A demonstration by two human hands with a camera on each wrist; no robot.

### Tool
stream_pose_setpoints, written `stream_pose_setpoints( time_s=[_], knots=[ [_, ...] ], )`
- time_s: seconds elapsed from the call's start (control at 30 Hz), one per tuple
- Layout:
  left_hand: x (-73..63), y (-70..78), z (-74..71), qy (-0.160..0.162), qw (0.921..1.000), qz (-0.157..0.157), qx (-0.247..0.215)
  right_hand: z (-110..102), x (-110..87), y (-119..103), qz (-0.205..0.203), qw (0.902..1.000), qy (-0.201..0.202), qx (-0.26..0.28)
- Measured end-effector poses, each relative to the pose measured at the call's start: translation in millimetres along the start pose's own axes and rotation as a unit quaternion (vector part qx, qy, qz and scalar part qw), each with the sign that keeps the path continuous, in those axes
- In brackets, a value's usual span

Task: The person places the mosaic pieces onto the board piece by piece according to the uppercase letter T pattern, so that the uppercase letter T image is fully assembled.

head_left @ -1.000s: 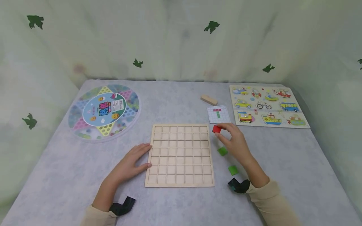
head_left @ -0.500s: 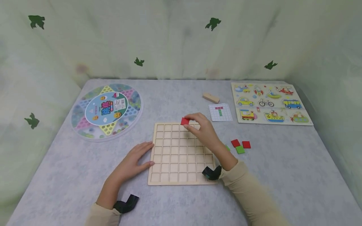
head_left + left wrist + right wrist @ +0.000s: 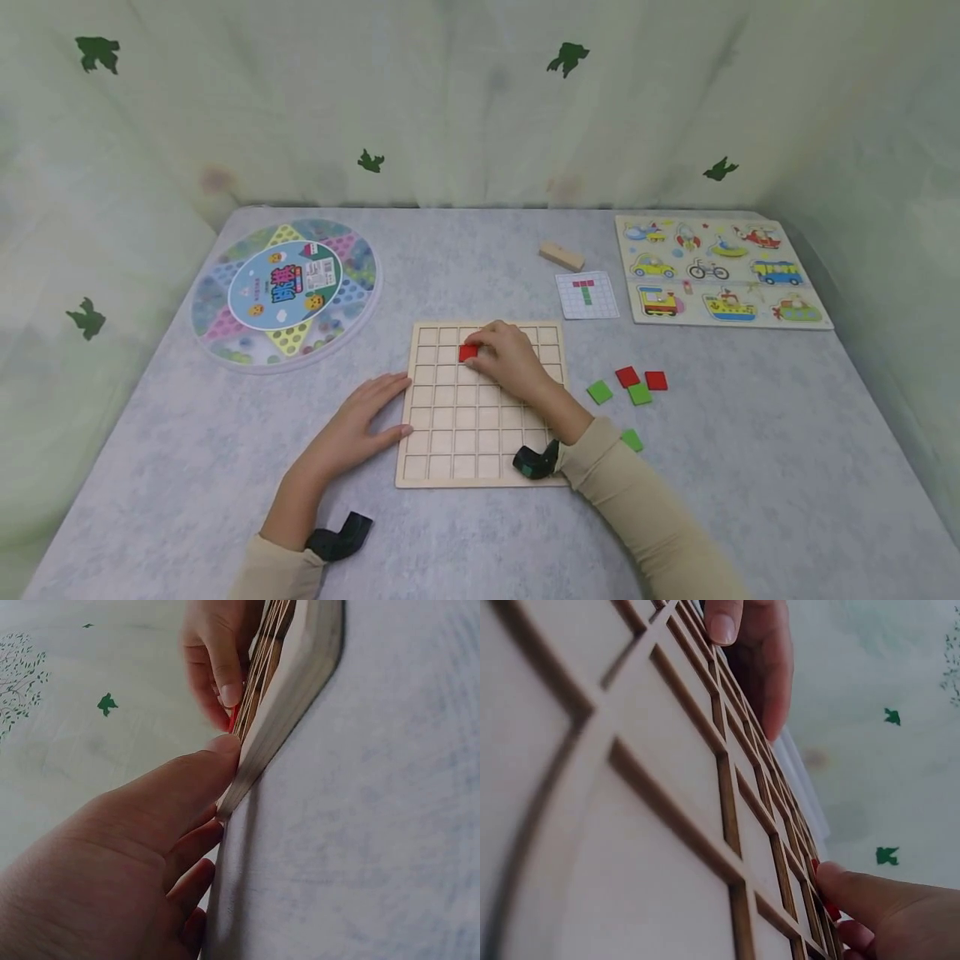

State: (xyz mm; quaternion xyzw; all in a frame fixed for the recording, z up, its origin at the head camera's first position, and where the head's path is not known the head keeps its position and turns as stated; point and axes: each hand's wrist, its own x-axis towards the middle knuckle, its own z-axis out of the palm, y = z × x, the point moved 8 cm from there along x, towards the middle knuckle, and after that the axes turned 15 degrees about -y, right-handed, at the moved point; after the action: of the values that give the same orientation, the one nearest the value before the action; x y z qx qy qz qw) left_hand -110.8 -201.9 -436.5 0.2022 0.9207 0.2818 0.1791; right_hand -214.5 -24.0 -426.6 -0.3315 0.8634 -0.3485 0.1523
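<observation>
A pale wooden grid board lies on the table in the head view. My right hand pinches a red square tile between thumb and fingers, at a cell in the second row from the far edge, third column from the left. The right wrist view shows the same red tile under the thumb, right at the grid ribs. At the board's left edge my left hand rests with fingers spread, thumb and fingertips touching the frame. Right of the board lie two red tiles and three green tiles.
Behind the board's right corner is a card printed with a red and green T on a grid. A wooden block lies beyond it. A round game box sits back left, a picture puzzle board back right.
My right hand has carried the red tile leftward from beside the board, over its far edge, then down and nearer onto the grid. The left hand has stayed at the left edge.
</observation>
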Motion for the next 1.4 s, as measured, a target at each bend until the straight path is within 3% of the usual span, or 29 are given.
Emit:
stream_pose_setpoints(
  time_s=[0.23,0.37,0.57,0.7,0.93,1.13,1.4],
  knots=[
    [-4.6,-0.7,-0.8,-0.002,0.9999,-0.013,-0.004,1.6,-2.9,-7.7,0.006,0.9998,0.002,-0.017],
    [-3.7,0.1,-1.4,-0.002,1.0000,-0.007,-0.006,2.4,-2.6,-6.2,0.021,0.9993,-0.021,-0.021],
    [-1.6,-0.9,-1.2,-0.001,1.0000,-0.001,-0.007,-12.3,-18.1,-6.8,0.019,0.9979,-0.051,0.035],
    [-1.5,-0.8,-1.1,0.001,0.9999,-0.001,-0.010,-40.3,-45.0,-8.9,-0.004,0.9987,-0.016,0.048],
    [-1.3,0.8,-1.6,0.001,0.9999,-0.005,-0.012,-81.5,-95.9,6.9,-0.011,0.9973,0.071,-0.017],
    [-0.9,0.8,-0.3,-0.004,1.0000,-0.008,-0.004,-90.6,-126.6,33.1,0.025,0.9948,0.094,-0.032],
    [-0.2,0.9,-1.2,-0.002,1.0000,-0.008,0.002,-86.8,-142.7,61.0,0.065,0.9928,0.091,-0.043]
  ],
)
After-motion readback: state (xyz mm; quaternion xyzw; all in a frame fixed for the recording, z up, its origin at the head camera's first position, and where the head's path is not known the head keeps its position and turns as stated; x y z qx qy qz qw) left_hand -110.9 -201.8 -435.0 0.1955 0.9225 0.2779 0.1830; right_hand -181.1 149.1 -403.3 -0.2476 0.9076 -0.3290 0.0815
